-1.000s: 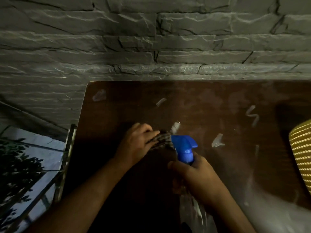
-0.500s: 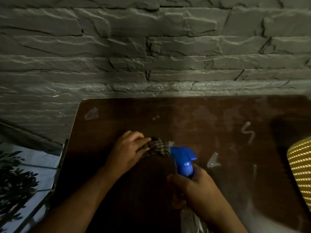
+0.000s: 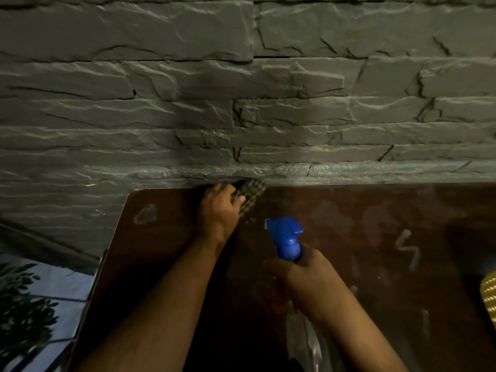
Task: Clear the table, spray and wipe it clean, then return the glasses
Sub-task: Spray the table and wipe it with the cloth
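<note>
A dark brown table (image 3: 349,210) stands against a grey stone wall, with pale wet streaks on its top. My left hand (image 3: 218,210) grips a checked cloth (image 3: 251,193) and presses it on the table at the far edge, right by the wall. My right hand (image 3: 300,280) holds a clear spray bottle with a blue trigger head (image 3: 285,236) upright over the middle of the table, nozzle pointing left. The bottle's body is mostly hidden under my hand and wrist. No glasses are in view.
The stone wall (image 3: 241,103) runs directly behind the table's far edge. A yellow woven object (image 3: 488,296) juts in at the right edge. Left of the table are a metal rail and a leafy plant (image 3: 24,312) below floor tiles.
My left hand has pushed the cloth from the middle of the table away to the far edge by the wall. The right hand still holds the bottle; the view tipped upward.
</note>
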### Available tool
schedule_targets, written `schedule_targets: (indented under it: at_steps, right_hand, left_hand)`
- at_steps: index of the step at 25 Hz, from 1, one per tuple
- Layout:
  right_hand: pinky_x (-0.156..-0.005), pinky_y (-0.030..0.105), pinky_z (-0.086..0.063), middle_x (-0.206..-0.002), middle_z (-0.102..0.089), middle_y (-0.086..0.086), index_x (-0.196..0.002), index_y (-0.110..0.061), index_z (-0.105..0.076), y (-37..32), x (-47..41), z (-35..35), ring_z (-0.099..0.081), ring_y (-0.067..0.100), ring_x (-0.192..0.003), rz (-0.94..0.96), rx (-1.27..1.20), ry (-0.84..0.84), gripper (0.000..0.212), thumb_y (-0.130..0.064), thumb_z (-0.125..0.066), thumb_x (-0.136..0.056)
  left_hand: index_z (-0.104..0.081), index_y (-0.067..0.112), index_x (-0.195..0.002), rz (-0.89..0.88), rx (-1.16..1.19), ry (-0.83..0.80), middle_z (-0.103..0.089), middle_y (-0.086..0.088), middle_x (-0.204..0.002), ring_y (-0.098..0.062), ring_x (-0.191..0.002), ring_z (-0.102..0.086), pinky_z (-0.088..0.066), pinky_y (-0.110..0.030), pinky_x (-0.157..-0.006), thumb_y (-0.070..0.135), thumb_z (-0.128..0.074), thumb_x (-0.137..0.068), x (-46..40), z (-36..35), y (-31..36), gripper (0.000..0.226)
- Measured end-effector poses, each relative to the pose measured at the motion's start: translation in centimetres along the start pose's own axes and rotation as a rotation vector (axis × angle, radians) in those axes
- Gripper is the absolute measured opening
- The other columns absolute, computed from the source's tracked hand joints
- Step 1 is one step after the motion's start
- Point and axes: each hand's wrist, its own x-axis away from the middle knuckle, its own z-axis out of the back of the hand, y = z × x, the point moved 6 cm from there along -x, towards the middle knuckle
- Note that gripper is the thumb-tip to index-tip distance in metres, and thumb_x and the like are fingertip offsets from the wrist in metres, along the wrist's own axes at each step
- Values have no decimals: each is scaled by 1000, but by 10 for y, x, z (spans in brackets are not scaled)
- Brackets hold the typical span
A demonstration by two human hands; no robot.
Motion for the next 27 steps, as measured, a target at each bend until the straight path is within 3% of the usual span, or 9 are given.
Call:
schedule_targets:
  at_steps: [3,6,9,12,16,19,22,25,27]
  right_hand:
    - [-72,43,-58,-68,-72,4,-99,-24,-63,8,3,-4,-68,19,-60,-60,-45,-85,20,-26,-68,-80]
    - [-73,39,-61,-72,-72,4,-105,-23,-61,18,7,-2,-69,18,-63,-85,-74,-126,29,-28,-72,-78]
    - [-84,48,-59,-76,-72,5,-99,-26,-61,18,7,-1,-69,19,-69,-67,-44,-127,24,-30,-72,-79]
    - [-84,48,-59,-74,-73,5,-97,-26,-62,12,7,-8,-70,20,-67,-59,-61,-123,24,-31,-72,-76]
    - [-66,30,-60,-71,-72,2,-100,-23,-61,9,6,-14,-69,14,-61,-97,-107,-137,19,-22,-70,-84]
    - [-75,38,-60,-65,-70,2,-97,-22,-61,17,9,-7,-68,16,-59,-96,-104,-112,17,-21,-71,-83]
    - [-69,37,-59,-58,-66,2,-96,-18,-60,26,10,3,-64,16,-55,-108,-139,-84,17,-17,-70,-83]
    - [-62,33,-57,-61,-67,6,-99,-19,-61,29,14,6,-64,20,-56,-114,-186,-70,20,-13,-71,-83]
    - [-63,36,-58,-63,-68,8,-99,-19,-61,30,15,5,-65,21,-57,-117,-196,-64,20,-12,-71,-83]
  left_hand:
    - [-67,14,-102,-332,5,-111,-61,-2,-101,-16,-94,-51,-46,-35,-82,29,-64,-89,31,-5,7,20]
    - [-62,11,-108,21,-168,82,-60,-9,-106,-25,-100,-53,-44,-37,-84,35,-56,-94,6,26,-44,29]
    - [-59,8,-111,280,-255,167,-60,-12,-110,-28,-105,-53,-45,-39,-84,33,-56,-94,-2,32,-51,31]
    - [-59,13,-114,255,-137,94,-58,-8,-115,-23,-108,-51,-40,-31,-84,34,-54,-95,-1,12,-14,29]
    - [-63,14,-113,-90,-35,-95,-59,-3,-114,-19,-105,-50,-37,-26,-85,35,-57,-93,12,-9,10,29]
    - [-62,15,-109,112,-126,100,-60,-7,-112,-24,-103,-52,-43,-36,-84,37,-54,-94,8,14,-34,29]
    - [-60,13,-113,285,-211,161,-59,-10,-116,-28,-110,-51,-46,-41,-89,36,-53,-95,4,9,-27,30]
    - [-60,15,-116,220,-137,78,-56,-6,-121,-25,-114,-48,-43,-35,-91,37,-53,-95,3,-21,27,31]
    - [-63,14,-114,46,-74,-4,-57,-5,-119,-22,-111,-49,-41,-32,-89,35,-57,-93,9,-35,53,30]
